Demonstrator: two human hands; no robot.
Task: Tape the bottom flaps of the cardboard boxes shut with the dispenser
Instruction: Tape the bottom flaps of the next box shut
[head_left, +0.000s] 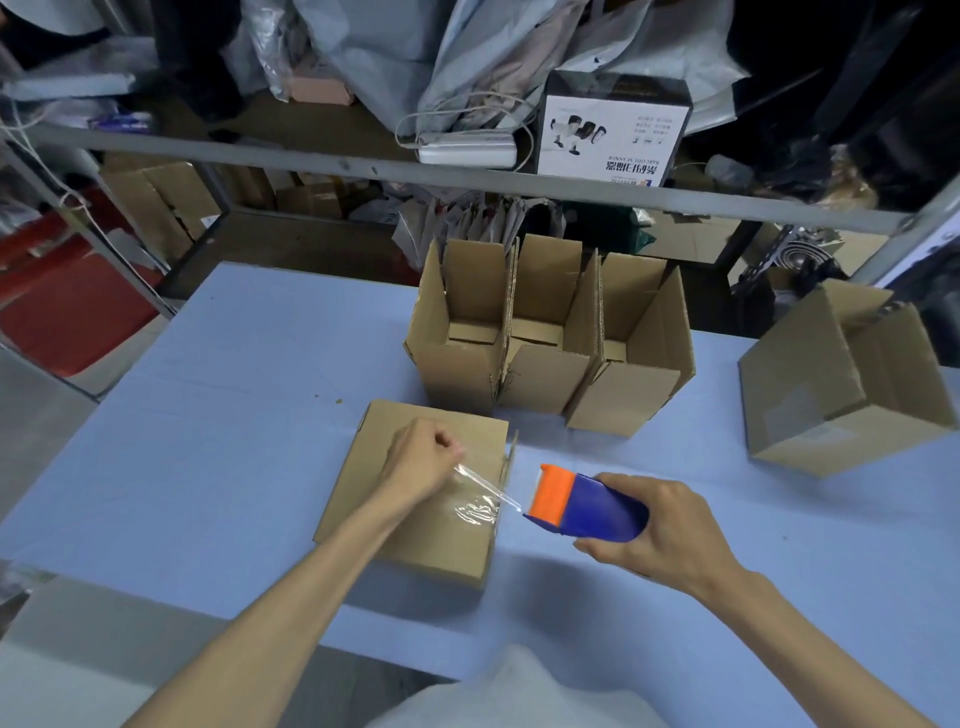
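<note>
The near box (363, 483) lies closed face up on the blue bench (218, 415), its long axis running from the person away, leaning a little to the right. All places below are told from this box.

Over its top middle the left hand (421, 465) comes in from the near left, its grip a pinch of curled fingertips on the free end of the tape (488, 489). The clear strip runs from that pinch down to the right, across the box's right edge. A crumpled patch of tape sits on the box top just under it.

Just off the right edge, above the bench, is the dispenser (587, 506). Its long axis lies roughly left to right, orange mouth pointing left at the box, blue body trailing right. The right hand (662, 530) has its grip wrapped round that blue body, thumb below and fingers over the top.

Behind the box, just beside its far edge, three open boxes (545, 374) stand upright in a tight row, flaps up (they hem in the far side). Well to the right a side box (810, 400) sits tilted. Far behind, a shelf (311, 156) carries a scanner carton (613, 140) amid bags.
</note>
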